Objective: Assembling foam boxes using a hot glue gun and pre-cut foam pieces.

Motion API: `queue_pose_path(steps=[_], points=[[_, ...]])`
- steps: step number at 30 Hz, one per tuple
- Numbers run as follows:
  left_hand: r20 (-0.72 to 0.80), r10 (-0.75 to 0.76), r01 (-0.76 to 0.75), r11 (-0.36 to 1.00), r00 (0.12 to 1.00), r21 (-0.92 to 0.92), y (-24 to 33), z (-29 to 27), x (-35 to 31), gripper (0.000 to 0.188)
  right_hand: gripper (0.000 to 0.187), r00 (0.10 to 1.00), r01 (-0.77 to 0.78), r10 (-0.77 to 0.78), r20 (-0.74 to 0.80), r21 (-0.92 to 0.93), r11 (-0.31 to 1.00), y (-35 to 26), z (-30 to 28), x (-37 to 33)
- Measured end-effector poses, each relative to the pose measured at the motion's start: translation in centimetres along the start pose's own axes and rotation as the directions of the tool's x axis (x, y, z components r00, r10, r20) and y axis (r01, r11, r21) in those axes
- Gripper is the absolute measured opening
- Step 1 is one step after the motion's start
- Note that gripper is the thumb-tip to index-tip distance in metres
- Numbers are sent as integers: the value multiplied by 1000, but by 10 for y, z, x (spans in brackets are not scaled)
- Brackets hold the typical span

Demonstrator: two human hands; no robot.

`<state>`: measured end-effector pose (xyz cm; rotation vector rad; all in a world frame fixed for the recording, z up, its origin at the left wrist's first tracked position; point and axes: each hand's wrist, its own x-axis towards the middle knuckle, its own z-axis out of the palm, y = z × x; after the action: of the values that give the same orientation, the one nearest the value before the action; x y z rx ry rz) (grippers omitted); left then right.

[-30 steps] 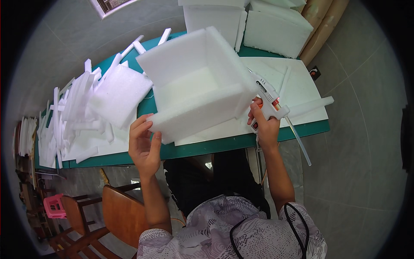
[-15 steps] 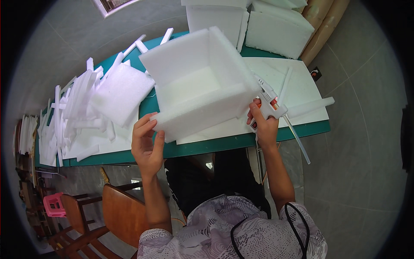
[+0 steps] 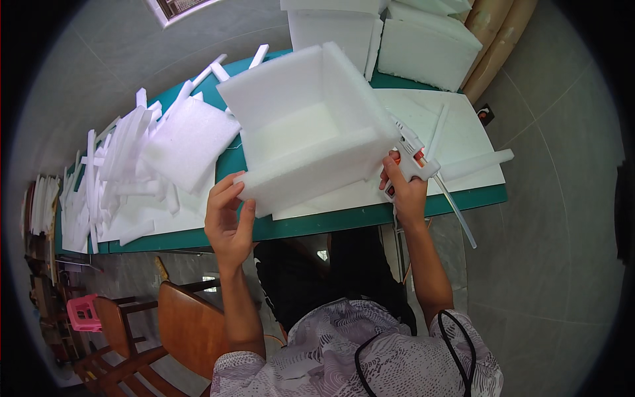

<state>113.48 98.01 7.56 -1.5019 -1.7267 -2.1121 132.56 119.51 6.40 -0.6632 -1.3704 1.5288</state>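
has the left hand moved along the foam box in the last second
Yes. The left hand shifted slightly right along the table's green front edge, now gripping the foam box corner.

One head-worn fisheye view looks steeply down, close over the green table (image 3: 317, 225) and lap

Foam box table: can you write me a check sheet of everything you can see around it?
Surface: green table, mostly covered by white foam.
Job's things: open white foam box, tilted up off the table; glue gun at its right side.
Clutter: foam strips and offcuts at left; foam blocks at the far edge.
Grippers: left hand grips the box's near corner; right hand holds the glue gun.
Cables: black cord on the person's shoulder.
Surroundings: wooden chair, pink stool, grey floor.
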Motion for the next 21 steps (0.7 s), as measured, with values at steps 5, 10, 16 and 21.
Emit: queue_pose_path(steps=[5,10,16,21], points=[[2,1,-1,1000,1000,1,1,0,0,34,18,1000,12,-12,1,-4,1000,1,0,0],[0,-7,7,1000,1000,17,2,1,-1,34,19,1000,-19,19,9,2,1000,1,-3,0],[-2,0,0,1000,1000,14,1,1,-1,34,19,1000,-22,22,-5,0,1000,-1,-2,-1],[0,4,-4,1000,1000,21,2,0,-1,35,17,999,41,-41,11,8,999,-3,-4,-6]])
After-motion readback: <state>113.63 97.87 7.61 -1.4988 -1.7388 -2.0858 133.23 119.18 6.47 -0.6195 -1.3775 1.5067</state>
